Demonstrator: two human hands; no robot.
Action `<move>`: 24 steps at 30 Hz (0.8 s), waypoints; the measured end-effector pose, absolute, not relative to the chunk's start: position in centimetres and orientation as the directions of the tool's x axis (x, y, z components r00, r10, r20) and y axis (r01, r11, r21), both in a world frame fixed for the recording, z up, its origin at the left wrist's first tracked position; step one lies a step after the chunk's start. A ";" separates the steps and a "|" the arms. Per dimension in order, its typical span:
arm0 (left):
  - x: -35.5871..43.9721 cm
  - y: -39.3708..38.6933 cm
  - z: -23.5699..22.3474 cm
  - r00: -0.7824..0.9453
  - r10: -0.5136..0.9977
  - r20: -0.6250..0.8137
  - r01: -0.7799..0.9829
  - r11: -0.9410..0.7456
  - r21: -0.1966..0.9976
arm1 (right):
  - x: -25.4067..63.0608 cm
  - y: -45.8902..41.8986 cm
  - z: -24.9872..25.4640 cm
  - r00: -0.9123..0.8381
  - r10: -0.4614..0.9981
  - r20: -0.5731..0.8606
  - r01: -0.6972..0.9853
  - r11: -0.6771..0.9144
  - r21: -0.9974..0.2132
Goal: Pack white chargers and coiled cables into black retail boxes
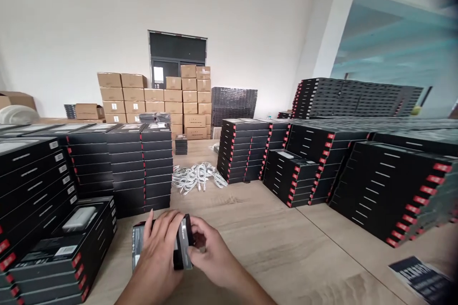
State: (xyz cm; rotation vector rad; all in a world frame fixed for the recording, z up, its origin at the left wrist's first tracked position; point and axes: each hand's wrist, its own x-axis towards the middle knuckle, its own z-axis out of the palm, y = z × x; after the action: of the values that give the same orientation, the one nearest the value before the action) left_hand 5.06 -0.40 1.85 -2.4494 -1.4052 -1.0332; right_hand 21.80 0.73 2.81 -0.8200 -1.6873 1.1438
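A small black box [184,243] with a grey printed side is held low over the wooden table [265,228]. My left hand [159,248] wraps over its top, fingers curled round it and covering much of it. At the box's right end my right hand [214,252] grips the edge between thumb and bent fingers. Whether that end is open cannot be seen clearly. To the left stands a low stack of black boxes [93,252] with red tabs; a white rounded device [79,218] rests in the top one.
A heap of white cables [198,176] lies beyond my hands. Tall black box stacks stand left [143,167] and right [375,186]. A dark printed sheet [422,276] lies at bottom right. Brown cartons [153,100] are piled against the back wall.
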 end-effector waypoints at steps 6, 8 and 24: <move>4.8 -0.3 1.7 0.406 0.704 0.583 0.784 -0.596 0.175 | 22.1 0.8 2.6 -0.433 0.852 0.295 -0.034 0.311 -0.950; 4.8 -0.3 1.5 0.412 0.698 0.586 0.780 -0.602 0.169 | 21.9 0.9 2.2 -0.403 0.867 0.292 -0.012 0.314 -0.949; 5.7 -0.5 0.8 0.397 0.710 0.581 0.793 -0.584 0.172 | 21.4 1.6 0.5 -0.046 0.934 0.354 0.172 0.357 -0.918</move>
State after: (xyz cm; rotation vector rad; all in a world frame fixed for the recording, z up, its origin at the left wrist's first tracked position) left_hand 5.67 -0.50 0.79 -2.5127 -1.3604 -0.9430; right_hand 21.40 1.60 0.46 -1.0491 -1.4992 0.8535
